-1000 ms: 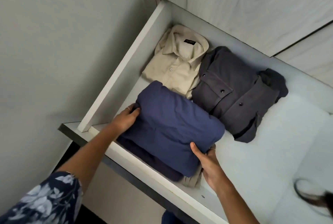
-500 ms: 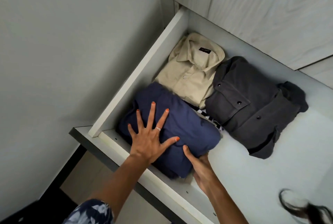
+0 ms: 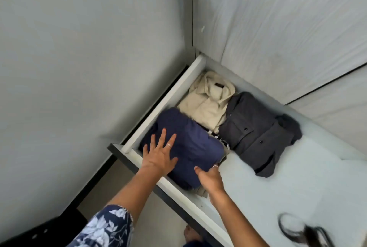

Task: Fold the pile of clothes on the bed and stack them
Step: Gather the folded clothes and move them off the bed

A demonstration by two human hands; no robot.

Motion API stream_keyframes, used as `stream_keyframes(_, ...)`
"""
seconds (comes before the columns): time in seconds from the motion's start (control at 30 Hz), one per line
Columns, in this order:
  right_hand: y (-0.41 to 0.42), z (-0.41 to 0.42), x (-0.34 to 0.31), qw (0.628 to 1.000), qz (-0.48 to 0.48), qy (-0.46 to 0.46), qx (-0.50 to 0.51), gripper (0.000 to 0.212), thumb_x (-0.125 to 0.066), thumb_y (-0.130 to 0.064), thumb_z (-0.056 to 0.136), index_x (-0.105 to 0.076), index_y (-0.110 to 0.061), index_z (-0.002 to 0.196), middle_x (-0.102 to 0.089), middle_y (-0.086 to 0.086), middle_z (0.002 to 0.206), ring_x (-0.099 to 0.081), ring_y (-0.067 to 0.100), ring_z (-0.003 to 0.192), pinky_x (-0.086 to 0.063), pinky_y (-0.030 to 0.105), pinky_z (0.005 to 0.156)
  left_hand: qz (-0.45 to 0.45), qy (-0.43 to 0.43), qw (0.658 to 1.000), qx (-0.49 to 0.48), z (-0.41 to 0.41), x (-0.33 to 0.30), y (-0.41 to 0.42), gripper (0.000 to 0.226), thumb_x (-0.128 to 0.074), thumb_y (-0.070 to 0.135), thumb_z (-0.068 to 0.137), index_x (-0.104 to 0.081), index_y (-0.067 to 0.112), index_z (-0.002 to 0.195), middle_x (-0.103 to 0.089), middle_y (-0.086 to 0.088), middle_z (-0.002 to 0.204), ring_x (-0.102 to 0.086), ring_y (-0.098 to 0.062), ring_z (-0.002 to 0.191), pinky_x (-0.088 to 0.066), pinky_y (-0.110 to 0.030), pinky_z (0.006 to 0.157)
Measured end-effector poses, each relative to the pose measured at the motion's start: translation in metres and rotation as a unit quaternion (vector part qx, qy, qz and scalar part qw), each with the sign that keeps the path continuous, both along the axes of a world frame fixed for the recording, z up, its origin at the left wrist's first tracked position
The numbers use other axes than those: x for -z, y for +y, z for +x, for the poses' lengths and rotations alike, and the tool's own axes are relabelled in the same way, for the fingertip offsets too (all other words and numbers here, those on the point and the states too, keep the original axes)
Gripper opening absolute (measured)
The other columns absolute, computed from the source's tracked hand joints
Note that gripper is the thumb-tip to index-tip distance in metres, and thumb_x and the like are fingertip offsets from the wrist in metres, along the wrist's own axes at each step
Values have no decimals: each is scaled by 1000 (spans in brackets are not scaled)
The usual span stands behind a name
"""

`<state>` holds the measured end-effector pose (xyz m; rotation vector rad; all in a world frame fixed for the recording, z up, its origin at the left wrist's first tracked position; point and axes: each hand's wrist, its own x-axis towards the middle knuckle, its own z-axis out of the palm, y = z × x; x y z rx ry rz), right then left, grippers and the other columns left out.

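A folded navy garment (image 3: 194, 147) lies on top of a small stack in the near left corner of an open white drawer (image 3: 164, 99). My left hand (image 3: 159, 155) presses flat on it with fingers spread. My right hand (image 3: 209, 178) is at the stack's right edge, thumb on the navy cloth and fingers tucked along the side and partly hidden. A beige piece (image 3: 200, 192) peeks out under the navy one. Behind it lies a folded beige shirt (image 3: 208, 99), and to the right a folded dark grey shirt (image 3: 256, 133).
The drawer's white floor (image 3: 297, 183) stretches bare to the right of the clothes. Pale wood-grain cabinet doors (image 3: 278, 28) rise behind the drawer and a grey wall (image 3: 89, 48) stands to the left. A strand of dark hair (image 3: 305, 231) hangs at the lower right.
My left hand went from the stack's left side onto the top of the navy garment and stays pressed there. The stack settled into the drawer corner. The view pulled back and upward.
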<state>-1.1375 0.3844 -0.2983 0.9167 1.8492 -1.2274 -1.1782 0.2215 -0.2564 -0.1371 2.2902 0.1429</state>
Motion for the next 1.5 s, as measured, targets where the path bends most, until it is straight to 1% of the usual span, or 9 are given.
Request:
stream_keyframes(0.17,-22,0,-140,989,7,70,-130,69,-58,-27,93,-24,-4,149,-30,13,153,-35,28,138,-33,33,110,-28,39,998,-33,23,-123,-19,72,-40,47,96,4,33,152,27,4,156,21,-28,144,3,-47,118)
stream_keyframes(0.23,-36,3,-221,968,21,133,-211,67,-57,-29,93,-26,-6,148,-30,11,153,-34,27,139,-32,35,111,-25,78,994,-77,44,-192,-30,71,-39,47,97,2,31,152,24,3,157,19,-28,145,0,-47,118)
stream_keyframes(0.3,-44,2,-252,942,39,184,-279,66,-54,-31,95,-25,-8,149,-27,9,155,-29,25,141,-28,33,113,-26,101,990,-90,53,-220,-27,69,-39,45,97,-1,31,153,21,3,158,17,-29,146,-3,-47,119)
stream_keyframes(0.4,-70,11,-345,861,68,302,-405,62,-52,-32,95,-28,-11,148,-26,8,156,-24,24,143,-23,35,115,-29,153,976,-154,90,-304,-35,67,-37,46,97,-3,31,153,17,3,159,14,-29,146,-4,-46,119)
stream_keyframes(0.57,-102,56,-428,746,92,392,-531,61,-50,-32,94,-28,-12,148,-22,8,157,-20,23,145,-22,40,116,-39,221,939,-260,169,-368,-33,66,-38,46,96,-9,29,153,11,2,160,10,-28,147,-6,-45,118)
stream_keyframes(0.87,-110,197,-480,582,53,424,-692,61,-47,-35,96,-26,-14,148,-15,7,159,-11,21,147,-16,45,117,-95,183,869,-451,379,-415,-18,78,-48,41,92,1,30,152,17,2,159,15,-29,146,-1,-46,117)
stream_keyframes(1.23,-137,400,-473,397,-15,373,-838,56,-48,-30,94,-33,-13,145,-23,6,155,-17,20,145,-17,46,115,-93,119,691,-707,654,-397,23,77,-46,39,94,1,25,153,19,0,159,18,-31,145,1,-47,118)
stream_keyframes(1.33,-140,450,-460,358,-26,365,-859,56,-50,-32,93,-34,-14,144,-29,5,152,-25,21,142,-21,45,113,-72,91,645,-755,714,-382,47,77,-46,41,95,2,23,153,20,0,158,19,-31,145,3,-47,118)
stream_keyframes(1.5,-137,520,-435,333,-39,330,-882,57,-52,-33,93,-35,-13,144,-30,5,151,-27,24,141,-22,45,113,-50,61,584,-808,788,-360,91,77,-43,46,94,0,22,153,16,0,159,17,-30,145,2,-47,118)
